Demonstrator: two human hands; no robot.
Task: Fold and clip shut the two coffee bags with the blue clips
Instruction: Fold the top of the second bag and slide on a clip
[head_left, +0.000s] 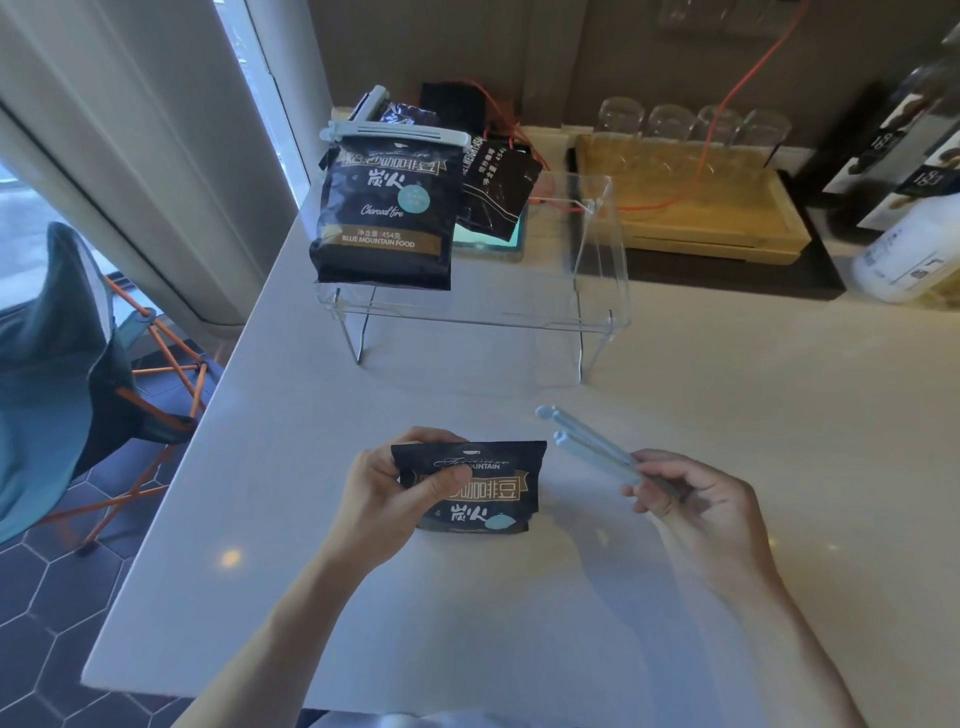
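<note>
On the white counter (675, 395), the left hand (384, 493) pinches the folded top of a small black foil coffee bag (483, 499), thumb against fingers. Just right of that bag, the right hand (691, 499) grips an opened pale-blue plastic clip (587, 441), fingers curled around it.

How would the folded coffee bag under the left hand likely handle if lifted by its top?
The coffee bag looks like soft foil, so probably floppy. The left hand pinches the fold, which would likely spring open if released. Its glossy surface may be slippery.

counter (675, 571): bare around hands | clear stand (467, 317) and clipped bag (384, 218) block far side
</note>
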